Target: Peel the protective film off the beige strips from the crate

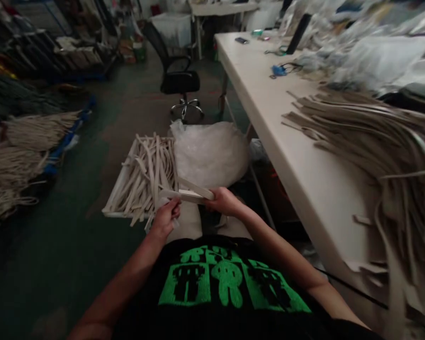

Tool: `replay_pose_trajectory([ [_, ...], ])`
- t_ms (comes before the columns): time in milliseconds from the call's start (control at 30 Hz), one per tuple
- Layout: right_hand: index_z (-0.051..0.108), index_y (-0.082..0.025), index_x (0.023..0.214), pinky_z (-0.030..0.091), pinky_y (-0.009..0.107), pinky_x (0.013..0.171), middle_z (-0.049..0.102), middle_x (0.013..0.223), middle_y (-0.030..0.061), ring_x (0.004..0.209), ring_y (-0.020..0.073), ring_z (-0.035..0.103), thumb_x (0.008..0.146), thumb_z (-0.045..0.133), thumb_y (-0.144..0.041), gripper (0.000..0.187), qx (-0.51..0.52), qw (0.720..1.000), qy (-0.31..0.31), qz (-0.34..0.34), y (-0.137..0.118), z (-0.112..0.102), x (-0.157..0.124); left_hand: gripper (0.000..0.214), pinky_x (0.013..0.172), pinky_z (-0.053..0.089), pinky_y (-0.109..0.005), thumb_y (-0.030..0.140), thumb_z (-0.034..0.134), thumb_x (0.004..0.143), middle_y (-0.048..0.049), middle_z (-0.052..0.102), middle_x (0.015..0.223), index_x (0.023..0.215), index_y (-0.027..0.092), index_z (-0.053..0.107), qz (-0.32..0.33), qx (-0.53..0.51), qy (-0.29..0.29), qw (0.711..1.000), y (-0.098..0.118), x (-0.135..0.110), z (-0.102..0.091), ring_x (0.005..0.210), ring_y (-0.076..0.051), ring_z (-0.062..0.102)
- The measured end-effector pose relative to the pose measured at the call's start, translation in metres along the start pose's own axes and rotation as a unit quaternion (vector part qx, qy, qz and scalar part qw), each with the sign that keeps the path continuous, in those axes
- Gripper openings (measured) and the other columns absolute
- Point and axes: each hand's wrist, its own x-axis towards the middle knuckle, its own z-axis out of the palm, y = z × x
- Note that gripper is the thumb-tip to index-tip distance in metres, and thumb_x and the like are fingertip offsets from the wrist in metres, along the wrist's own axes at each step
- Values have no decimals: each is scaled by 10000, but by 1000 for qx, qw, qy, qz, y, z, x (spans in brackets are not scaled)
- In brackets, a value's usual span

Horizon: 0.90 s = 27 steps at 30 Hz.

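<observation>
In front of my lap, my right hand (225, 201) is closed around a beige fabric strap (196, 189), whose folded lengths run leftward from the fingers. My left hand (167, 218) is closed too, the fingers pinching a thin piece of translucent plastic (168, 194) at the strap's left end. Whether those fingers also grip the strap is hard to tell. Just beyond my left hand lies a pale, shallow crate (118, 182) heaped with loose beige straps (156, 165).
A big whitish plastic bag (212, 153) sits beside the crate. To the right stands a long white table (269, 118) bearing a pile of brown-grey straps (368, 132) and crumpled plastic. A black office chair (180, 80) is ahead; strap bundles (38, 132) lie left.
</observation>
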Motion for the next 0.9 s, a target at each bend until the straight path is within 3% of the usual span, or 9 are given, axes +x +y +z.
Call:
replay_pose_trajectory([
  [100, 677, -131, 838, 384, 152, 482, 702, 647, 11, 530, 96, 615, 896, 651, -271, 154, 18, 1000, -2, 5, 1, 7, 2, 480, 376, 168, -140, 310, 943, 541, 43, 537, 608, 715, 128, 534, -4, -21, 22, 1000, -4, 5, 6, 430, -3, 345],
  [267, 661, -129, 855, 392, 150, 468, 694, 660, 8, 504, 85, 590, 909, 629, -261, 147, 82, 996, -15, 26, 1, 13, 8, 536, 376, 182, -147, 347, 965, 464, 46, 530, 576, 704, 135, 536, 6, -33, 5, 999, -3, 7, 12, 420, -10, 347],
  [433, 668, -157, 768, 339, 195, 483, 640, 585, 1, 501, 109, 551, 870, 626, -274, 161, -78, 996, 37, 11, -3, -5, -12, 615, 368, 160, -141, 417, 984, 325, 27, 558, 582, 660, 111, 568, 6, -29, 43, 999, -8, -3, 18, 422, -7, 343],
  [533, 661, -169, 725, 317, 210, 484, 620, 587, 7, 518, 119, 535, 845, 606, -283, 175, -128, 990, 48, -13, -10, -14, -39, 592, 380, 156, -150, 463, 970, 383, 33, 528, 569, 654, 106, 584, -27, -43, 33, 998, -20, -19, 24, 426, -5, 322],
  [633, 654, -168, 742, 325, 208, 468, 591, 580, 3, 509, 118, 504, 859, 558, -335, 224, -80, 996, 37, -31, -16, -18, -64, 518, 400, 159, -181, 533, 904, 549, 39, 469, 505, 643, 112, 617, 7, -9, 4, 1000, -24, -41, 27, 422, -25, 321],
  [767, 618, -168, 737, 358, 204, 457, 571, 597, 3, 507, 112, 477, 852, 545, -378, 251, 4, 998, 13, -62, -31, -15, -74, 454, 460, 282, -247, 577, 802, 699, 7, 488, 451, 638, 142, 687, 117, 122, -8, 986, 1, -78, 24, 434, -80, 403],
  [833, 612, -171, 751, 384, 204, 464, 588, 613, 7, 508, 111, 487, 836, 565, -377, 228, 50, 995, -7, -88, -41, -11, -71, 402, 494, 322, -272, 544, 838, 661, -1, 526, 458, 637, 167, 704, 164, 152, 26, 974, 20, -97, 20, 452, -106, 444],
  [900, 613, -174, 766, 402, 208, 468, 600, 610, 12, 501, 114, 498, 825, 578, -380, 217, 87, 988, -35, -123, -51, -9, -67, 363, 506, 328, -281, 486, 904, 570, 0, 556, 483, 622, 186, 706, 168, 116, 78, 976, 36, -111, 15, 472, -117, 455],
])
